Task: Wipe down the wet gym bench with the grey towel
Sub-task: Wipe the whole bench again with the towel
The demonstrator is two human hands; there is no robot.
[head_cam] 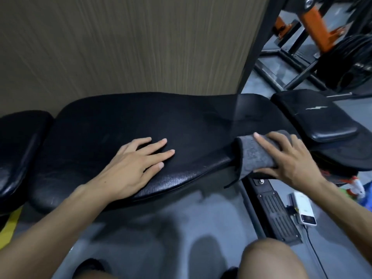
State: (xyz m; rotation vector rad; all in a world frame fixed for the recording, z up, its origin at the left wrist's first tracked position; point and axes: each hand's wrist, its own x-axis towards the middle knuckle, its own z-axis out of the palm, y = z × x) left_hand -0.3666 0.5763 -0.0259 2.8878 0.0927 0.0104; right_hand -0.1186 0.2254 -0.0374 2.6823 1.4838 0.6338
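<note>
surroundings: wood-grain wall panel [124, 43] directly behind the bench; dark upright post [255, 47] at the panel's right edge; orange-and-black rack frame [314, 23] and stacked black weight plates [350, 59] far right, well apart from the hands
floor: grey floor [153, 228], matte, patchy shadows; yellow stripe [12, 222] at lower left; white power bank [305, 208] with thin cable lying beside a black ribbed base plate [275, 214] under the bench's right end
obstructions: nothing lies between left hand and towel on the pad; second black pad [320, 119] sits just right of the towel, white scuff on top; small seat pad [18, 150] at far left, separated by a gap
bench: main bench pad [120, 121] black, long, rounded ends; vinyl with cracked, pebbled texture along near edge; slight sheen; wetness not readable at this blur
towel: grey towel [255, 154] at right end of the main pad, folded, draped over the near edge; fleecy nap, dark hem, loose thread hanging below
left hand: left hand [136, 160] flat on pad mid-length, palm down; grip spread, fingers straight and fanned, holding nothing
right hand: right hand [289, 156] on top of towel; grip wraps it, index finger laid straight along the upper fold, thumb curled under the lower edge, so towel is pinched between thumb and fingers
body: bare knee [271, 258] at bottom right; dark shoe [90, 266] at bottom centre
</note>
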